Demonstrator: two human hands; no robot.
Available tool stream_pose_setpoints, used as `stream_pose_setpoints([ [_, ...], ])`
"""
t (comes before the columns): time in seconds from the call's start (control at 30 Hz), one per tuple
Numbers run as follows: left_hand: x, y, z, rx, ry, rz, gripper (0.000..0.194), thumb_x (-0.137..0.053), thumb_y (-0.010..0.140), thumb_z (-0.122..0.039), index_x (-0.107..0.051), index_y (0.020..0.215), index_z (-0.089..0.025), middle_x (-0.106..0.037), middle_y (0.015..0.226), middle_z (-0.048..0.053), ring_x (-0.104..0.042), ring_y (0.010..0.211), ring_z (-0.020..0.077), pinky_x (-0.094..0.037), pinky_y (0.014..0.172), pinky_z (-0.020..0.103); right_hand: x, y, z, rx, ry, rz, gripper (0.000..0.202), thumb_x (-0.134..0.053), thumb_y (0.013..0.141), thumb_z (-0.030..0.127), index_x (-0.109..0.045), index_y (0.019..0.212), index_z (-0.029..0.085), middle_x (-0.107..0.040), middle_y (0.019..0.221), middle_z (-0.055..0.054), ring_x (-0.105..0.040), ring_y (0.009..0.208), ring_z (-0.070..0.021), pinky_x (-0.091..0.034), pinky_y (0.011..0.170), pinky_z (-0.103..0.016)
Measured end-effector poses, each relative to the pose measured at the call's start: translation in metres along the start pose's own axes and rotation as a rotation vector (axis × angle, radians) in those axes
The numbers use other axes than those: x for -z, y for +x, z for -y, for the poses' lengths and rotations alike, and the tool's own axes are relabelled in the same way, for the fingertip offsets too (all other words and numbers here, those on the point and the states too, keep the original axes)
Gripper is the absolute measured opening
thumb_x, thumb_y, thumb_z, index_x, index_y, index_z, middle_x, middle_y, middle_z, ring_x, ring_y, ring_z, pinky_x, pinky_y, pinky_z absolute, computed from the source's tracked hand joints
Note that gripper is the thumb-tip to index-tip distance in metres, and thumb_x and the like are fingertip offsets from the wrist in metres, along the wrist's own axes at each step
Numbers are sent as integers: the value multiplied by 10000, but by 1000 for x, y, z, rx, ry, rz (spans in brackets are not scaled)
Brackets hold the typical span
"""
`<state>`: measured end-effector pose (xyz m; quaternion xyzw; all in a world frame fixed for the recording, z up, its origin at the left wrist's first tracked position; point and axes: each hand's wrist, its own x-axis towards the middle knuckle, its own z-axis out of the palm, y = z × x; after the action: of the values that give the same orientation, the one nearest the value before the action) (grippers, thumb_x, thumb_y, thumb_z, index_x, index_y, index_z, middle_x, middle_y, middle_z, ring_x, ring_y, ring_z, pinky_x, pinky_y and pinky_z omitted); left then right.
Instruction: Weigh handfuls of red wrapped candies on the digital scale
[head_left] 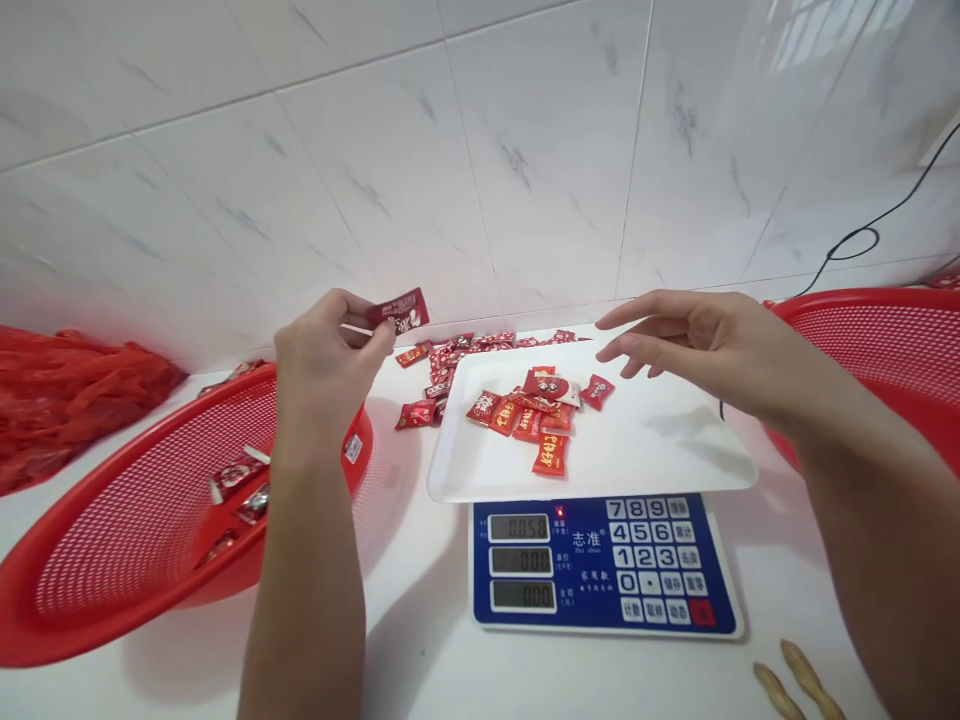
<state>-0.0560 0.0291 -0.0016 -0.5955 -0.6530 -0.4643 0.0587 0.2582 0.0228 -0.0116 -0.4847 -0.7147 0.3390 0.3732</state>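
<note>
A dark red candy packet [400, 311] is pinched between the thumb and fingers of my left hand [334, 345], raised left of the scale's white tray [645, 450]. Over the tray's right part hovers my right hand [675, 335], its fingers apart and holding nothing. Several small red and orange wrapped candies [550, 453] lie grouped on the tray's left half, with one pink-red candy [598, 391] a little apart. The blue scale panel [589, 570] shows 0.058 on its top display. Behind and left of the tray, more red candies [416, 414] are heaped on the white table.
A red mesh basket [127, 530] with several packets stands at the left, and another red basket [885, 340] at the right. Red plastic bags [75, 400] lie far left. Peanuts [806, 680] rest at the front right. A black cable [862, 232] hangs along the tiled wall.
</note>
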Motion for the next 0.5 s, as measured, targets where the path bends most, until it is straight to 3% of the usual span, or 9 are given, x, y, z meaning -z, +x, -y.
stream_pose_setpoints([
  [0.07, 1, -1, 0, -4, -4, -65, 84, -662, 749, -356, -605, 775, -299, -692, 712, -29, -683, 682, 216, -534, 655, 377, -1, 0, 0, -1, 1, 18, 437, -702, 837, 583, -741, 1116, 249, -777, 895, -64, -713, 941, -261, -537, 784, -406],
  [0.13, -4, 1, 7, 54, 59, -24, 76, -635, 773, -336, -588, 793, -280, -707, 765, -13, -695, 733, 219, -545, 705, 378, -2, 0, 1, -2, -1, 32, 434, -709, 832, 569, -739, 1122, 246, -776, 903, -66, -708, 970, -264, -532, 812, -412],
  [0.23, -15, 5, 22, 151, 156, 174, 106, -650, 760, -302, -589, 818, -236, -743, 877, 62, -712, 879, 279, -554, 788, 419, -3, 1, -1, -5, -9, 53, 399, -702, 848, 512, -728, 1155, 260, -776, 938, -57, -705, 999, -259, -525, 836, -412],
  [0.3, -18, 5, 24, 151, 146, 285, 223, -709, 739, -358, -631, 895, -219, -762, 970, 93, -714, 952, 306, -565, 791, 416, -3, 2, -4, -3, -33, 64, 376, -689, 858, 488, -727, 1159, 266, -775, 971, -53, -704, 1001, -253, -522, 850, -412],
  [0.43, -14, -5, 1, 53, -7, 662, 545, -767, 726, -517, -640, 1200, -282, -678, 1328, 77, -689, 1122, 299, -599, 767, 358, -4, 8, -13, -24, -155, 123, 429, -664, 857, 500, -715, 1204, 254, -750, 1122, -71, -685, 1047, -261, -525, 873, -417],
  [0.5, -15, -14, -14, -51, -2, 826, 688, -786, 713, -577, -596, 1321, -319, -583, 1465, 68, -617, 1260, 326, -584, 909, 417, -7, 11, -19, -60, -227, 159, 510, -673, 835, 480, -679, 1289, 249, -713, 1234, -82, -666, 1094, -277, -528, 879, -424],
])
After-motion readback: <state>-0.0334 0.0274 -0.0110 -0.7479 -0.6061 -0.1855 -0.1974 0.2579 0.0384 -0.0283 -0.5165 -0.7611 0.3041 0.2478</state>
